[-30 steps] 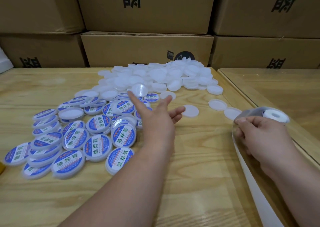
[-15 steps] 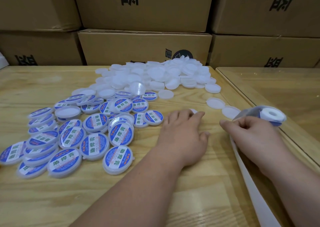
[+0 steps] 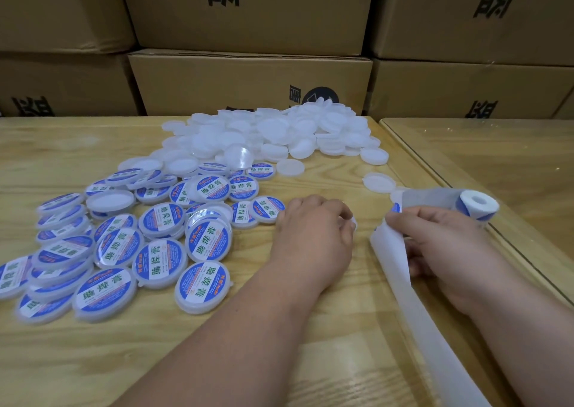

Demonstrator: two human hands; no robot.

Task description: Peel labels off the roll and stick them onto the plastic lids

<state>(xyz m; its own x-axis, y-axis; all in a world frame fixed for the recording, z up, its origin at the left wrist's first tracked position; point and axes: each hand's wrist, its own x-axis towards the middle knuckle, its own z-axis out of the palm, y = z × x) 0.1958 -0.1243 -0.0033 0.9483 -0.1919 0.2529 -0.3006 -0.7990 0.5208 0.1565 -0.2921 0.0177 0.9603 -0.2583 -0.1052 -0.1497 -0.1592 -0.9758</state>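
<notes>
— Wooden table (image 3: pixel 93 360) nearest us; what lies on it?

— White backing strip (image 3: pixel 413 307) trailing toward the camera from the label roll (image 3: pixel 475 203). Right hand (image 3: pixel 441 245) pinches the strip just short of the roll, a blue label edge (image 3: pixel 395 208) by its fingertips.

— And the other hand?

— Left hand (image 3: pixel 313 239), left of the roll, fingers curled round a plain lid (image 3: pixel 352 221) that is mostly hidden.

— Finished ones?

— Labelled lids (image 3: pixel 149 248) spread farther left of the roll. Beyond it, the pile of unlabelled lids (image 3: pixel 279 136), then stacked cardboard boxes (image 3: pixel 248 86).
</notes>
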